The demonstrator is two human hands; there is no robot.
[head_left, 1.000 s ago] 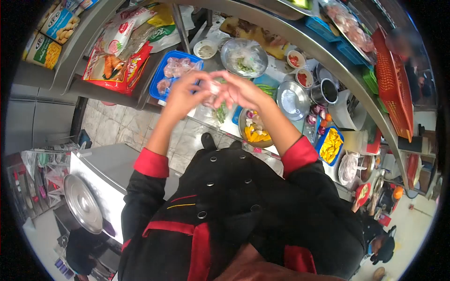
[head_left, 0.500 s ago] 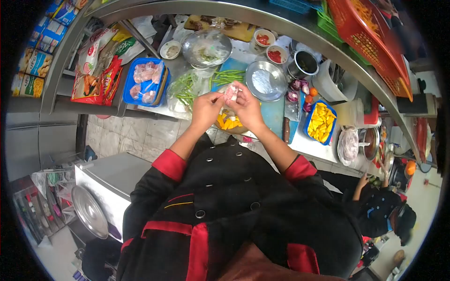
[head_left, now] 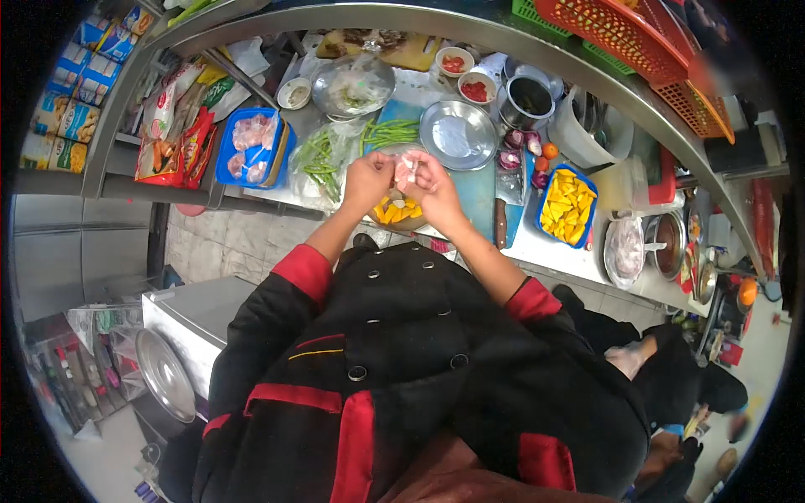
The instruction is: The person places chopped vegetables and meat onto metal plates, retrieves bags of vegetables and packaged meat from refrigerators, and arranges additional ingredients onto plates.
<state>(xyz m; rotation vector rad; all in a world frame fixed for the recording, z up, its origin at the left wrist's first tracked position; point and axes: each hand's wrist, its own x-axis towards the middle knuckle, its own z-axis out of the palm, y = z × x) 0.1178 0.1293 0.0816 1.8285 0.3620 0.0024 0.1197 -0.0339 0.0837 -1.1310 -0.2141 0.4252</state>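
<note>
Above the bowl [head_left: 417, 225] of yellow squash pieces [head_left: 394, 213], my hands meet close together. My right hand [head_left: 434, 189] curls around pale pink-and-white pieces that look like garlic [head_left: 406, 170]. At its left side my left hand [head_left: 366, 183] pinches with thumb and forefinger; what is between those fingertips is too small to make out. Green beans [head_left: 394, 132] lie behind the hands on the blue cutting board [head_left: 476, 191]. Beside the board's right part are a knife with a brown handle [head_left: 501, 223] and a metal plate [head_left: 459, 134].
A blue tray of raw chicken [head_left: 254, 142] and bagged green beans [head_left: 317, 159] are on the left. To the right stand a blue tray of cut squash [head_left: 568, 206], red onions [head_left: 511, 158] and a dark pot [head_left: 528, 99]. An overhead shelf edge [head_left: 470, 23] spans the counter. Another person [head_left: 671, 369] is at the lower right.
The view has shifted, so the counter items appear further left. My left fingertips have drawn slightly away from the pieces in my right hand. The other person at right has changed posture.
</note>
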